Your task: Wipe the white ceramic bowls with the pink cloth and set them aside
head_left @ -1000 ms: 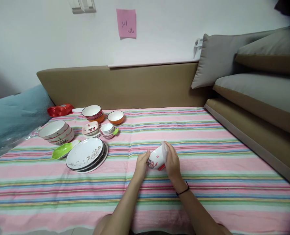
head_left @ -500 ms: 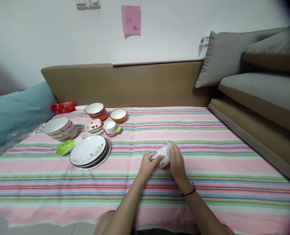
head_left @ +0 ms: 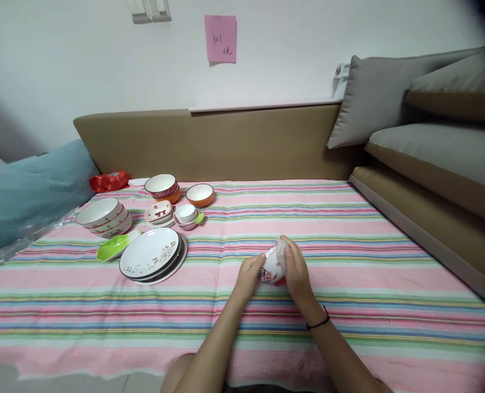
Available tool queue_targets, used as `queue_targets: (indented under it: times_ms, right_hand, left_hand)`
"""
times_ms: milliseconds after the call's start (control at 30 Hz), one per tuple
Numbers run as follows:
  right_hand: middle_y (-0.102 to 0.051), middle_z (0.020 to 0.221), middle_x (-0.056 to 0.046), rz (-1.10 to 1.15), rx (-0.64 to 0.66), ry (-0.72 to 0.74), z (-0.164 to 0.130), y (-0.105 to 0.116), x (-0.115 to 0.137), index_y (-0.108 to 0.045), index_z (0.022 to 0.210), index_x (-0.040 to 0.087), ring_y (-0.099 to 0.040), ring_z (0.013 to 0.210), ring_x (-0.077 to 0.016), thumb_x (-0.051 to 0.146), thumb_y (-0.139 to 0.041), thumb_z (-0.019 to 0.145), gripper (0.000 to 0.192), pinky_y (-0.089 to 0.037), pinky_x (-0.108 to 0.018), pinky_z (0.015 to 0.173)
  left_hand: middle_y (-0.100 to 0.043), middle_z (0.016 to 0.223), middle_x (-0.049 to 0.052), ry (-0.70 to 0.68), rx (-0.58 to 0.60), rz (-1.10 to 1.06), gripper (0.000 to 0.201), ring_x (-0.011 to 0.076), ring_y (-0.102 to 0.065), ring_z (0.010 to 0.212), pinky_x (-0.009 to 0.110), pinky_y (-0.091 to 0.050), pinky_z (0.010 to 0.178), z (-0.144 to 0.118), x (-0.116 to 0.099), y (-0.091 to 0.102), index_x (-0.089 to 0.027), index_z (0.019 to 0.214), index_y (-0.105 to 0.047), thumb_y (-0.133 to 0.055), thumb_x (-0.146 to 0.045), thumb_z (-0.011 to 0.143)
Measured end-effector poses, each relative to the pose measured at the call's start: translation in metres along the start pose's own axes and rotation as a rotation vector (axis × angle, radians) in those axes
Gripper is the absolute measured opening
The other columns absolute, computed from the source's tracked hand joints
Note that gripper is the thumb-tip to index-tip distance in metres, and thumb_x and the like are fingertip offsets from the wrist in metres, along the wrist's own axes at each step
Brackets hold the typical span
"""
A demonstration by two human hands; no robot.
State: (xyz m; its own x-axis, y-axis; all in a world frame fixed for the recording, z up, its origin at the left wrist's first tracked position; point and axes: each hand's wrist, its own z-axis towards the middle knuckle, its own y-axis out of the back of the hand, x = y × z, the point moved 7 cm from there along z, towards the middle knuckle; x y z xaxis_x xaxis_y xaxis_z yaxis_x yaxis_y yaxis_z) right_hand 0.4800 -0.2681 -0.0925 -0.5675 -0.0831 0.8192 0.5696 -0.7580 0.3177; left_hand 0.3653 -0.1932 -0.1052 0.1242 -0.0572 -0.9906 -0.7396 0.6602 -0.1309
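While the left hand (head_left: 248, 277) has a tilted patterned bowl (head_left: 271, 269) in its grip at twelve o'clock, presumably braced against the right hand (head_left: 297, 271), whose grip pins a white cloth (head_left: 282, 251) to the bowl's two-o'clock edge, plates (head_left: 149, 254) sit stacked near ten o'clock, seemingly to save space.

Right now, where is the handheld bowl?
In the head view, the bowl is just right of centre, between the left hand and right hand, over the striped cloth.
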Motion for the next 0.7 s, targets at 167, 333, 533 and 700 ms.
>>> queue_targets:
  times_ms: [167, 333, 533, 700]
  right_hand:
    - [-0.047, 0.142, -0.007, -0.264, 0.165, 0.37, -0.012, -0.013, 0.041, -0.05, 0.13, 0.023, -0.027, 0.139, -0.0282, 0.027, -0.044, 0.091, 0.04, -0.022, -0.055, 0.112]
    - [-0.058, 0.126, -0.009, -0.031, 0.069, 0.214, -0.006, -0.006, 0.03, -0.057, 0.12, 0.021, -0.047, 0.123, -0.025, 0.03, -0.044, 0.09, 0.034, -0.034, -0.047, 0.106]
    - [-0.069, 0.097, -0.003, 0.72, -0.16, -0.525, -0.006, -0.013, -0.028, -0.066, 0.093, 0.021, -0.062, 0.094, -0.0211, 0.043, -0.05, 0.084, 0.028, -0.048, -0.036, 0.086]
    - [-0.069, 0.073, 0.002, 1.202, -0.216, -0.74, -0.021, -0.043, -0.019, -0.066, 0.086, 0.022, -0.063, 0.069, -0.018, 0.058, -0.044, 0.082, 0.042, -0.054, -0.033, 0.068]
  left_hand:
    - [-0.051, 0.052, 0.002, 0.081, -0.087, -0.19, 0.06, 0.0114, -0.042, 0.053, 0.025, -0.034, 0.055, 0.003, 0.012, 0.007, -0.012, 0.055, -0.059, -0.048, -0.067, 0.076]
    - [-0.045, 0.041, 0.0, 0.151, -0.158, -0.425, 0.058, 0.0087, -0.037, 0.041, 0.023, -0.028, 0.046, 0.002, 0.017, 0.011, -0.014, 0.044, -0.053, -0.055, -0.066, 0.069]
    - [-0.047, 0.039, 0.001, 0.203, -0.312, -0.688, 0.054, 0.0099, -0.041, 0.037, 0.024, -0.032, 0.044, -0.004, 0.027, 0.016, -0.014, 0.043, -0.053, -0.052, -0.058, 0.073]
    - [-0.069, 0.068, 0.005, 0.204, -0.412, -0.861, 0.037, 0.0165, -0.062, 0.062, 0.026, -0.046, 0.063, -0.001, 0.031, 0.007, -0.013, 0.073, -0.068, -0.054, -0.047, 0.078]
